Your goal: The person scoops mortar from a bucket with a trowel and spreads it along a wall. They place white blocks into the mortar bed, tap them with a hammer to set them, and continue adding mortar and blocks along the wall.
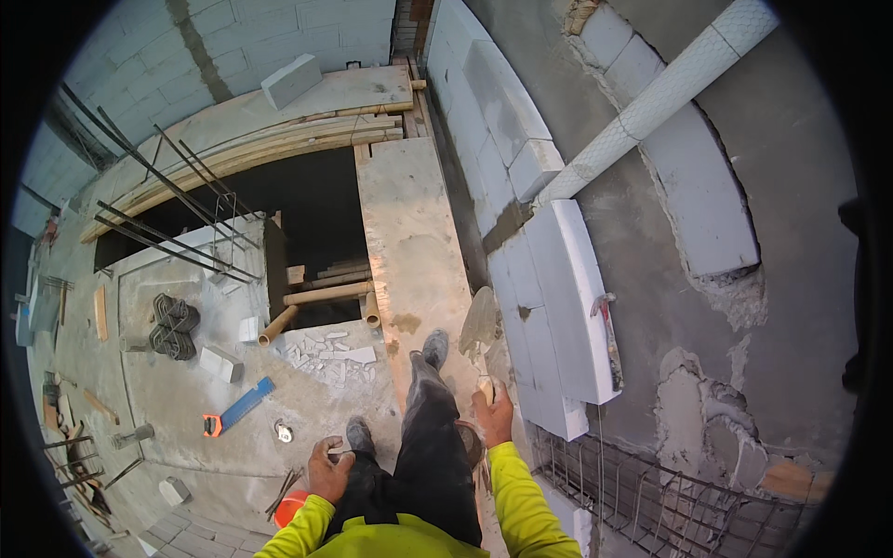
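My right hand (494, 416) is closed around the handle of a trowel (480, 319). Its grey, mortar-smeared blade points away from me, close to the foot of a low wall of pale blocks (513, 288) on my right. A long pale block (575, 298) sits along the top of that wall, with a red-handled hammer (605, 314) lying on it. My left hand (329, 472) hangs beside my left leg, empty, its fingers loosely bent and apart. Below it, a red bucket (290, 508) is partly hidden by my sleeve.
A dark floor opening (321, 200) lies ahead, bordered by a wide board (414, 223). Steel bars (177, 244) jut out at left. A blue handsaw (244, 406), a tape measure (283, 431) and block rubble (330, 358) lie on the floor. A mesh-wrapped pipe (665, 107) slants at right.
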